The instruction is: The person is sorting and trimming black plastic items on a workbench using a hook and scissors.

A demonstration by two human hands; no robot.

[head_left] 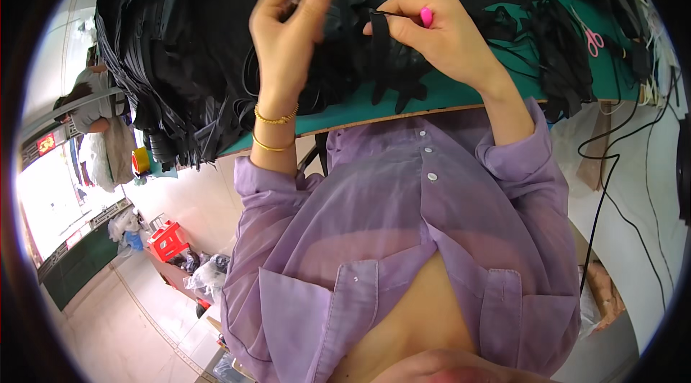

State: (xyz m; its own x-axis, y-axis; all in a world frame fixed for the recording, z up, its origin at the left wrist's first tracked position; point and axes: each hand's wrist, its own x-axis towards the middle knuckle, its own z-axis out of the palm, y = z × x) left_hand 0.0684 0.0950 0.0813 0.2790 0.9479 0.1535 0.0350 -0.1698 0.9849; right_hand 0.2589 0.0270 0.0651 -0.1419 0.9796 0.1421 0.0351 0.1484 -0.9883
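My left hand (288, 34) is raised over the left part of the table, slightly blurred, with its fingers curled in toward the thumb. Whatever it may pinch cannot be made out. To the right of it, my right hand (443, 34) is closed with thumb and forefinger together. A thin dark tool with a rounded pink end (426, 17) lies in its grip, the shaft pointing left. At those fingertips a narrow black fabric strip (379, 39) hangs down toward the table. Below it, black strip ends (399, 91) lie on the green tabletop.
A large heap of black strips (173, 44) covers the left of the green table (461, 91). Pink-handled scissors (593, 42) lie at the right, beside a black bundle (563, 52). Black cables (608, 181) hang off the right side. A red crate (168, 240) stands on the floor.
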